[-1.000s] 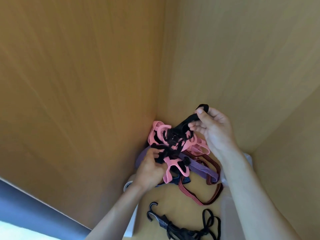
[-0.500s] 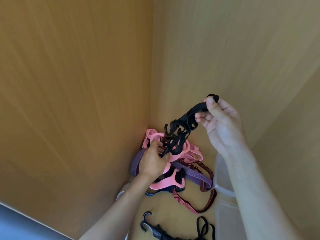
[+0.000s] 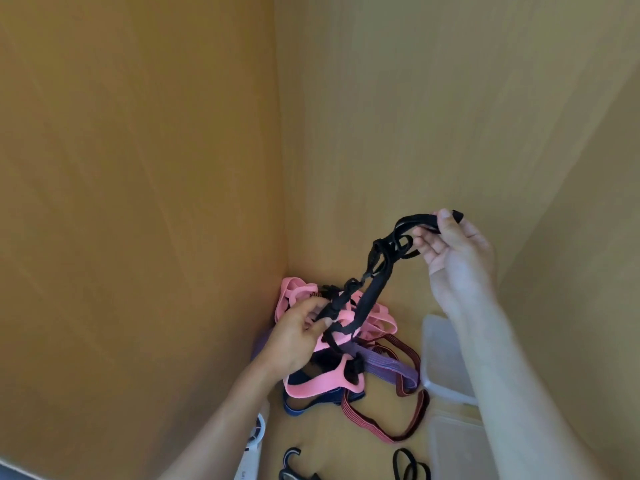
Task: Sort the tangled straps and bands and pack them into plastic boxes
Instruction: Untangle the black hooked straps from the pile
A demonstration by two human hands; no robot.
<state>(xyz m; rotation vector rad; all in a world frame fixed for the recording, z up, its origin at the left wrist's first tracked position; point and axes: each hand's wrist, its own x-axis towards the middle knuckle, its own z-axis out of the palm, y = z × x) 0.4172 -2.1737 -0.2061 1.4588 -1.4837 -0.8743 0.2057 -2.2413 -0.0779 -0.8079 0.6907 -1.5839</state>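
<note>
The right hand (image 3: 453, 258) is raised, thumb and fingers pinching the top end of a black strap (image 3: 373, 291). The strap runs down to the left hand (image 3: 294, 337), which pinches its lower, buckled part between thumb and fingers. Just below, a tangle fills the wooden corner: pink bands (image 3: 311, 386), a purple band (image 3: 384, 367), a blue band (image 3: 298, 408) and a red-and-black striped band (image 3: 391, 433). A clear plastic box (image 3: 446, 358) stands just right of the pile.

Holds the black strap (image 3: 375, 289) at its upper end with the raised right hand (image 3: 457, 261), thumb on top and fingers curled beneath, and pinches its lower end with the left hand (image 3: 294, 341), both forearms extended below the strap.
</note>
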